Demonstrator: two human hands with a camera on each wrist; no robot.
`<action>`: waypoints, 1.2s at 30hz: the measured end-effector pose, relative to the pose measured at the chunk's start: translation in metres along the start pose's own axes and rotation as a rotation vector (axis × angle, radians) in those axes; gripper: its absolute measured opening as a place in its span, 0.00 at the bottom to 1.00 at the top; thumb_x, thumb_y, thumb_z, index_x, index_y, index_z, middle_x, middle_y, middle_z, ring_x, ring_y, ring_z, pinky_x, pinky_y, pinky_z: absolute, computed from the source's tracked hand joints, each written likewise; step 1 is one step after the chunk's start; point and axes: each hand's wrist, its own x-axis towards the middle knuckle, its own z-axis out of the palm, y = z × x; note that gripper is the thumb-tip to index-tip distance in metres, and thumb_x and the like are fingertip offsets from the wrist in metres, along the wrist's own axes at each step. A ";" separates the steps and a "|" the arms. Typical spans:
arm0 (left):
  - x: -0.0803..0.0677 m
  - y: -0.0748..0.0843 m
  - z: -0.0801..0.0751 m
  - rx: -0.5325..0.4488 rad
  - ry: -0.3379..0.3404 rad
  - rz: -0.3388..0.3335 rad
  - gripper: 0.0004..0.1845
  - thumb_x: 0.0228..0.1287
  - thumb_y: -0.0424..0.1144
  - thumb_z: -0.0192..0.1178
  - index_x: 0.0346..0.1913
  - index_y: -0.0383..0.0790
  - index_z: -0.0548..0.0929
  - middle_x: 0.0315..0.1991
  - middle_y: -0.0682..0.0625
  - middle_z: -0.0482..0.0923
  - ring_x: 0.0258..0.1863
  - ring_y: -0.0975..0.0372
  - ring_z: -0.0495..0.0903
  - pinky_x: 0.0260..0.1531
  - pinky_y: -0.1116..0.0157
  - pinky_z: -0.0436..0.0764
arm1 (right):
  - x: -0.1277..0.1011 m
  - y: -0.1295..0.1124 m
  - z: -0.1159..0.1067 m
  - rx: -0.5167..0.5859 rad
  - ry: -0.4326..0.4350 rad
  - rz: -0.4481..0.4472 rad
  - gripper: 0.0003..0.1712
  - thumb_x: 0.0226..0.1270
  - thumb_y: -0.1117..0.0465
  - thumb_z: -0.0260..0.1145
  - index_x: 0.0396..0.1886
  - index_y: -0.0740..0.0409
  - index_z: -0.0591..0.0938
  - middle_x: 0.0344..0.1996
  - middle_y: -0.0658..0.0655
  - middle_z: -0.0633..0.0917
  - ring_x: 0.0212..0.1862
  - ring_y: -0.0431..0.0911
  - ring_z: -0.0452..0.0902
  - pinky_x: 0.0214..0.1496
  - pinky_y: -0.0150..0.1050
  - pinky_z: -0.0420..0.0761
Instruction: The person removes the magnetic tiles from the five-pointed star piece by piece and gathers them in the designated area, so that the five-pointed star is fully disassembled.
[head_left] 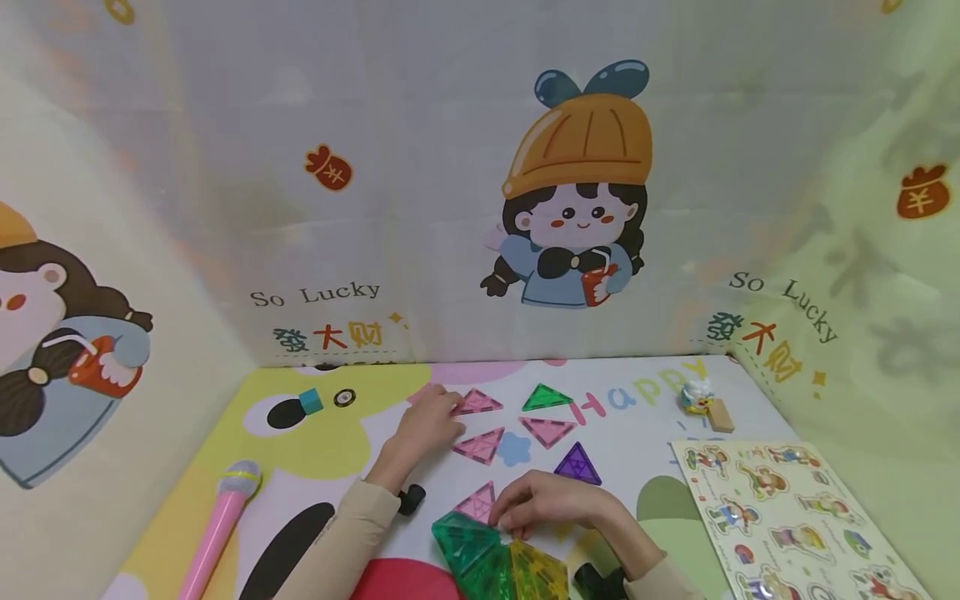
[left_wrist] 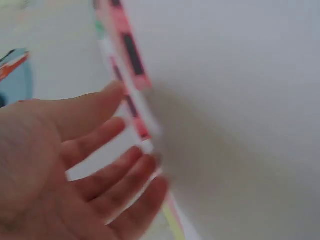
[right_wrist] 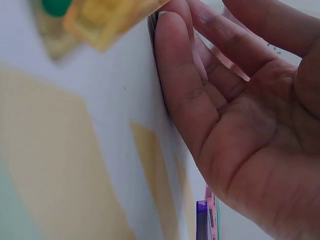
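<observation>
Triangular magnetic tiles spread on a cartoon play mat, two hands working among them

Left hand [head_left: 426, 425] reaches forward with fingers straight, fingertips touching the far pink triangle [head_left: 477, 403]. Right hand [head_left: 551, 503] lies nearer the person, fingers loosely bent and resting on another pink triangle [head_left: 477, 504], just above a joined green tile [head_left: 468, 544] and yellow tile [head_left: 538, 573]. More pink, green and purple triangles lie between the hands. A pink toy microphone [head_left: 217, 525] lies far left, a sticker sheet [head_left: 795, 517] far right
</observation>
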 end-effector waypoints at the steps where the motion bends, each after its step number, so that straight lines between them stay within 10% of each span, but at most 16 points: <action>1: -0.008 -0.001 -0.001 -0.016 -0.007 -0.009 0.15 0.57 0.41 0.70 0.47 0.43 0.84 0.39 0.49 0.80 0.36 0.59 0.76 0.37 0.58 0.77 | 0.001 0.000 0.000 0.002 -0.003 -0.002 0.13 0.73 0.60 0.60 0.48 0.62 0.86 0.35 0.69 0.84 0.32 0.39 0.77 0.36 0.29 0.80; 11: -0.057 0.001 -0.011 -0.214 -0.276 0.035 0.16 0.54 0.44 0.74 0.43 0.45 0.82 0.23 0.54 0.73 0.24 0.64 0.71 0.27 0.66 0.69 | 0.000 0.001 -0.003 0.001 -0.013 -0.014 0.13 0.73 0.60 0.60 0.48 0.61 0.86 0.36 0.77 0.82 0.32 0.40 0.77 0.36 0.29 0.80; 31: -0.050 0.009 0.009 -0.027 0.004 -0.122 0.14 0.60 0.44 0.69 0.32 0.43 0.73 0.21 0.51 0.71 0.21 0.60 0.69 0.23 0.64 0.66 | 0.001 0.002 0.000 0.030 0.001 -0.019 0.15 0.72 0.61 0.61 0.49 0.65 0.84 0.37 0.77 0.82 0.31 0.40 0.80 0.34 0.30 0.81; 36: -0.055 0.010 0.005 -0.021 -0.031 -0.107 0.14 0.61 0.44 0.68 0.27 0.45 0.73 0.19 0.52 0.70 0.20 0.61 0.69 0.22 0.65 0.65 | 0.002 0.002 0.000 0.026 0.013 -0.019 0.14 0.72 0.61 0.61 0.49 0.64 0.85 0.37 0.75 0.83 0.31 0.41 0.80 0.34 0.30 0.81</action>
